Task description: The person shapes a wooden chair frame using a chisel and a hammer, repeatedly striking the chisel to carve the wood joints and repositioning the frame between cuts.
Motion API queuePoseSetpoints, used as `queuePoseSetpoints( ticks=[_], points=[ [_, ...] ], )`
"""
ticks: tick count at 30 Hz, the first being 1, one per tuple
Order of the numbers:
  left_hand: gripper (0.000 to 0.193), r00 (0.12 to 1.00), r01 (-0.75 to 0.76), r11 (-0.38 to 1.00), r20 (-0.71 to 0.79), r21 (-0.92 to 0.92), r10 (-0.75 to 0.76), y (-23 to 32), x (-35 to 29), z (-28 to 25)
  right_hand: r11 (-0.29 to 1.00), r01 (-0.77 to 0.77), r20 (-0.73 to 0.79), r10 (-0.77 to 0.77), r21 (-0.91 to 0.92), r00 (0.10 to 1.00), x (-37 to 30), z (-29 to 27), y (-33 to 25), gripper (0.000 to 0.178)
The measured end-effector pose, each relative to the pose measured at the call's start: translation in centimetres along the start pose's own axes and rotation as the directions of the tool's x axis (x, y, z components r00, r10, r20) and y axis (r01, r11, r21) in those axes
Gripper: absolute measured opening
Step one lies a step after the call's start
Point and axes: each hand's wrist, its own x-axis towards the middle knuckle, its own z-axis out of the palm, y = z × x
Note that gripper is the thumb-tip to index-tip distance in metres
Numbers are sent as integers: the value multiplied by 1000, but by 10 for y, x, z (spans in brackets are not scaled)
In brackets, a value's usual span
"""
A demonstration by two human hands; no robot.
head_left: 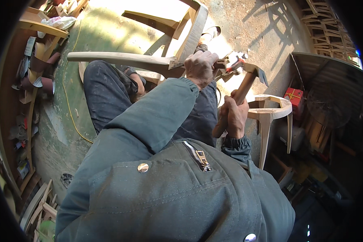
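Note:
My right hand (236,113) is wrapped around the wooden handle of a hammer (245,86), its metal head raised just right of my left hand. My left hand (201,68) is closed at a joint of a pale wooden chair frame (191,36), which rests across my lap. One long tapered leg (117,57) of the frame points left over my knee. A short dark brown piece (220,63) sticks out beyond my left knuckles; how it is fixed is hidden. Past it lies a blurred red and white object (236,62), too unclear to name.
To the right stands a pale wooden stool frame (272,113) with a round top. Behind it sit a red box (294,99) and a corrugated panel (330,66). Stacked wooden frames (326,24) fill the far right. A yellow cord (70,109) crosses the floor beside a cluttered wooden shelf (32,105) at left.

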Motion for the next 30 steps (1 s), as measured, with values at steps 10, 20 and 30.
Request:
queuePoseSetpoints(
  ticks=[10,20,30],
  points=[
    [25,998,18,999,60,-35,-15,-5,-6,-7,995,0,-12,-1,-98,1000,5,-2,-7,16],
    [12,988,-96,994,128,54,88,-11,-18,-5,966,-118,90,142,-228,986,-3,3,19,18],
    [12,892,-304,936,292,-180,346,3,-27,-28,942,-257,35,255,214,966,-15,23,19,15]
  ],
)
